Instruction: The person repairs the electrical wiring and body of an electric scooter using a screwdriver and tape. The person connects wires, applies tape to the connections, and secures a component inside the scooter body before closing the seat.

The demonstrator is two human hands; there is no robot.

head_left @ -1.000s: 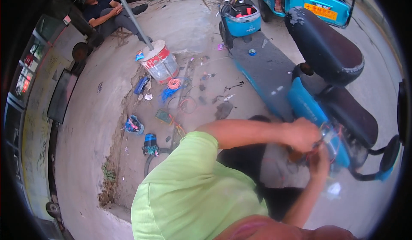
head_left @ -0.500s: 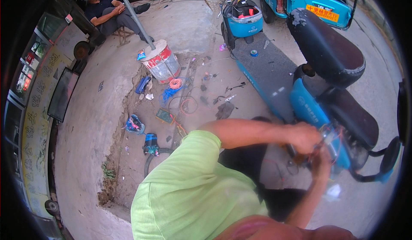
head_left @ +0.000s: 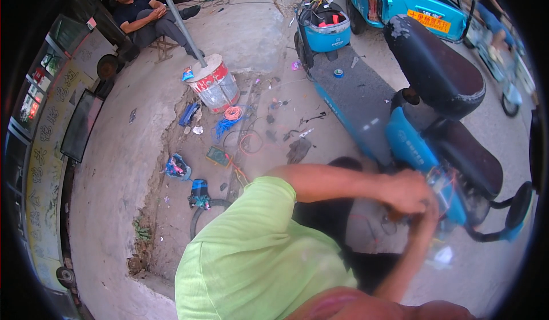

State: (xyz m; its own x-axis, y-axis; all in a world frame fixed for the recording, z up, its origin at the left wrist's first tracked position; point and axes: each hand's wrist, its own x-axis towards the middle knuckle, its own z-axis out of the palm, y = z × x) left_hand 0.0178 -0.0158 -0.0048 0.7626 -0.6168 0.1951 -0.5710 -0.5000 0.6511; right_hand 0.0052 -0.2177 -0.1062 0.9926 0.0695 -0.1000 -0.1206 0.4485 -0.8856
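Observation:
My left hand (head_left: 407, 192) reaches across to the right with curled fingers. It meets my right hand (head_left: 427, 210), which comes up from below, its fingers closed against the left. Whatever is pinched between them is too small and blurred to make out. Both hands are beside the rear body of a blue electric scooter (head_left: 407, 140). An opened section with thin wires (head_left: 449, 177) lies just to their right, under the rear seat (head_left: 466, 158). The larger dark front seat (head_left: 437, 65) has a worn patch.
On the ground to the left lie a multimeter (head_left: 218, 155), coiled orange wire (head_left: 233, 113), a dark glove (head_left: 298, 150) and a blue bag (head_left: 178, 167). A pole stands in a red and white drum (head_left: 215, 84). Beyond are a seated person (head_left: 146, 20) and a blue cargo tricycle (head_left: 394, 8).
My two hands have drawn slightly left, away from the wired section, and closer together. A rider on a two-wheeler has come into view at the far right. The seated person's head has turned.

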